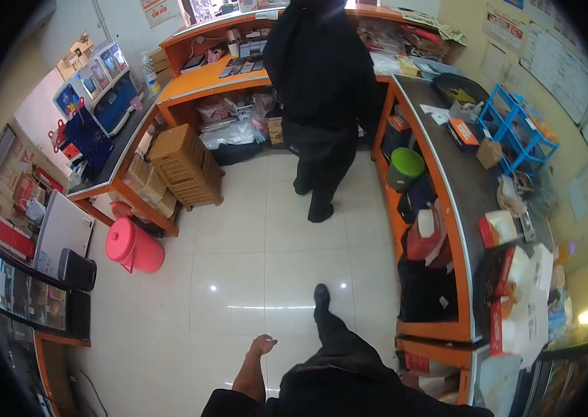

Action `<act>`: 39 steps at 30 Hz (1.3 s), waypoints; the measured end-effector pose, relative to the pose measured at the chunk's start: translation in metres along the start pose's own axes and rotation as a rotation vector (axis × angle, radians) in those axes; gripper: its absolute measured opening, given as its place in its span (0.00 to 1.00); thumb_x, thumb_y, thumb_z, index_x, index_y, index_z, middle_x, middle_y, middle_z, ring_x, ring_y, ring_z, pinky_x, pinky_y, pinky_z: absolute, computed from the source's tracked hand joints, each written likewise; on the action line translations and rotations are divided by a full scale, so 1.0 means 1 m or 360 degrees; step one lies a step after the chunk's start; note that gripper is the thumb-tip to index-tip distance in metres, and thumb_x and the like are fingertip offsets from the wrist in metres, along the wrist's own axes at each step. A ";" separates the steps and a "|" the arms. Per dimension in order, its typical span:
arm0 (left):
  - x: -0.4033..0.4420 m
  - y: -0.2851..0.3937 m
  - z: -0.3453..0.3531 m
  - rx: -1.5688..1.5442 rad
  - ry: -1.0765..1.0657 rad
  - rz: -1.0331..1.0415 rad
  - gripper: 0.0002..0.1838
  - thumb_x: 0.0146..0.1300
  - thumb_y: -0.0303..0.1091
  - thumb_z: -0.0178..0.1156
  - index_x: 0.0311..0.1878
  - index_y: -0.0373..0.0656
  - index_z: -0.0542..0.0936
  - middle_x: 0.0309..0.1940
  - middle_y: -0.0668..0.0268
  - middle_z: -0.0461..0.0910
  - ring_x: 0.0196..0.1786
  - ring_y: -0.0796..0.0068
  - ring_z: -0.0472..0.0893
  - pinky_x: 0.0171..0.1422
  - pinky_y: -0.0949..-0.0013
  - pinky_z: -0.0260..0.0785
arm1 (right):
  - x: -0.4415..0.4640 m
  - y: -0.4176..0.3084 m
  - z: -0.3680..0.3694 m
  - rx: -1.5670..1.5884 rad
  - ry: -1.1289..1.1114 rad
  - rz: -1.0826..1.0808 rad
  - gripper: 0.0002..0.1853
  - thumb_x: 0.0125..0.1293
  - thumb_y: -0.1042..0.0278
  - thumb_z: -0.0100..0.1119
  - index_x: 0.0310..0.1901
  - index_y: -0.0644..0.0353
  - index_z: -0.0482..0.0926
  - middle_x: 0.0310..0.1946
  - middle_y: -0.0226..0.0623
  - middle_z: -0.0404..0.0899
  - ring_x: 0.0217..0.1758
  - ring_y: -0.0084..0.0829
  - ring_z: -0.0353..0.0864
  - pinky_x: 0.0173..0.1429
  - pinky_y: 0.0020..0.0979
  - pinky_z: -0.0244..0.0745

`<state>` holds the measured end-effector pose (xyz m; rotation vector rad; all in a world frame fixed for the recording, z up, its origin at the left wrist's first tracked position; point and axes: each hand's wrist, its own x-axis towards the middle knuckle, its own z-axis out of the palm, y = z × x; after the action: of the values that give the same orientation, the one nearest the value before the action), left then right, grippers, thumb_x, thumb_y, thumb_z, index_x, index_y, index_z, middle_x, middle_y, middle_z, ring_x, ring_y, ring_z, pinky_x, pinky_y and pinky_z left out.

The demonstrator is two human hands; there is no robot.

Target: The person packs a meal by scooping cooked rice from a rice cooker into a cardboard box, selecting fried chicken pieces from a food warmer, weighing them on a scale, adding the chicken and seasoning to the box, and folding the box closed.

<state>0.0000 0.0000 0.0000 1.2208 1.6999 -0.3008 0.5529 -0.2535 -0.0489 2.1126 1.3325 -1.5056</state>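
Note:
My left hand (pixel 264 344) hangs low in front of my body over the tiled floor (pixel 231 299). Its fingers are loosely curled, and I see nothing held in them. It touches no object. My right hand is out of view. One of my legs, in dark trousers and a black shoe (pixel 321 297), is stretched forward on the tiles.
A person in black (pixel 321 76) stands ahead at the orange counter (pixel 196 85). Stacked brown stools (pixel 186 167) and a pink lidded bucket (pixel 137 247) stand on the left. Along the right runs a counter with a blue rack (pixel 516 132) and red-and-white boxes (pixel 506 271); a green bin (pixel 405 169) sits below.

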 end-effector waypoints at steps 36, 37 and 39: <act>0.338 0.328 -0.313 0.1648 -0.0442 0.1028 0.21 0.64 0.44 0.54 0.54 0.40 0.79 0.49 0.54 0.79 0.55 0.62 0.76 0.60 0.64 0.67 | 0.047 -0.342 0.032 0.1271 0.1426 0.1095 0.24 0.66 0.42 0.46 0.42 0.53 0.83 0.43 0.49 0.82 0.51 0.45 0.80 0.58 0.46 0.72; 0.320 0.350 -0.267 0.1751 -0.0555 0.1079 0.21 0.63 0.43 0.55 0.54 0.40 0.79 0.48 0.55 0.80 0.52 0.64 0.77 0.58 0.65 0.68 | 0.059 -0.320 0.063 0.1118 0.1379 0.0886 0.24 0.65 0.43 0.50 0.42 0.57 0.83 0.43 0.51 0.82 0.52 0.47 0.79 0.56 0.46 0.73; 0.278 0.367 -0.165 0.2001 -0.0802 0.1181 0.20 0.61 0.41 0.58 0.54 0.40 0.80 0.44 0.56 0.81 0.48 0.66 0.78 0.54 0.66 0.69 | 0.010 -0.334 0.094 0.2320 0.1961 0.1223 0.24 0.60 0.46 0.56 0.46 0.58 0.82 0.45 0.49 0.82 0.52 0.49 0.79 0.58 0.44 0.73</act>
<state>0.2067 0.4426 -0.0279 2.2827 0.4071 -1.1772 0.2369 -0.1190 0.0026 3.8593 -1.1368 -0.6138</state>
